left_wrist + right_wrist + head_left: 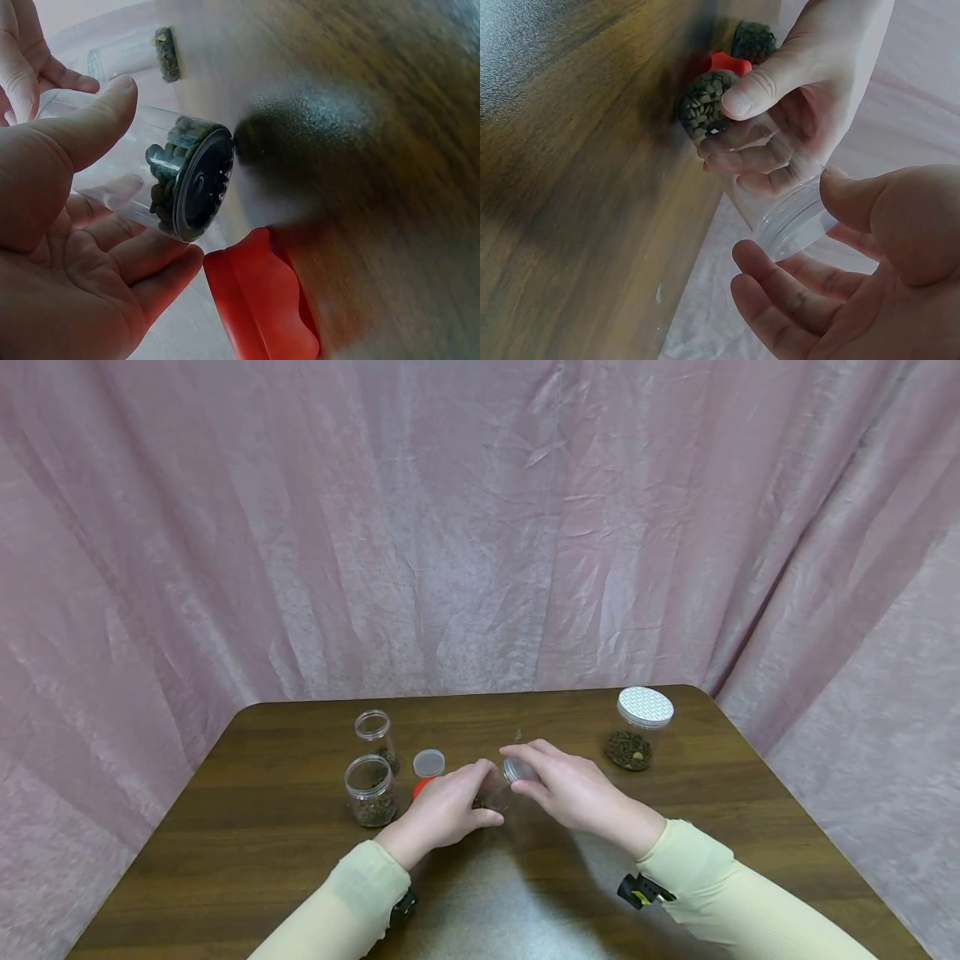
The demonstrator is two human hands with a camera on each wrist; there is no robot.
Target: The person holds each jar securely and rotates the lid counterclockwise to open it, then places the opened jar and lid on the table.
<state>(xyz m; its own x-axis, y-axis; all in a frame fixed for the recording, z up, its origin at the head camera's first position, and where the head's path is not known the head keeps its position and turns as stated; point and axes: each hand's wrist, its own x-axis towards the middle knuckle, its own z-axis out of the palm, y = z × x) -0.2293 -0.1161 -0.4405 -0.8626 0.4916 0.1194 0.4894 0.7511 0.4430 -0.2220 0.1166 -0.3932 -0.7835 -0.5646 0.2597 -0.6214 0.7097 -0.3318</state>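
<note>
- Left hand [450, 806]: gripping a clear, cylindrical jar with dark pellets at its base [161, 142], thumb on one side, fingers round the other.
- Right hand [566, 785]: thumb and fingers pinch the round, ridged, translucent lid [520, 769] at the jar's mouth. Can't tell if it's threaded on.
- Jar sits between the hands, mid-table, base at the brown wood-grain tabletop [247, 827]; can't tell if it's touching.
- Red, wavy-edged object [422, 787]: just beside the left hand, partly hidden by it.
- Round grey-white disc [429, 763]: flat on the table, right behind the red object.
- Two clear, open-topped jars with dark contents, one front [371, 793], one rear [375, 739]: upright, left of the left hand.
- Larger clear jar with a white patterned lid [637, 735]: far right, well apart, dark contents low inside.
- Pink crushed-fabric curtain [465, 527] behind the table.
</note>
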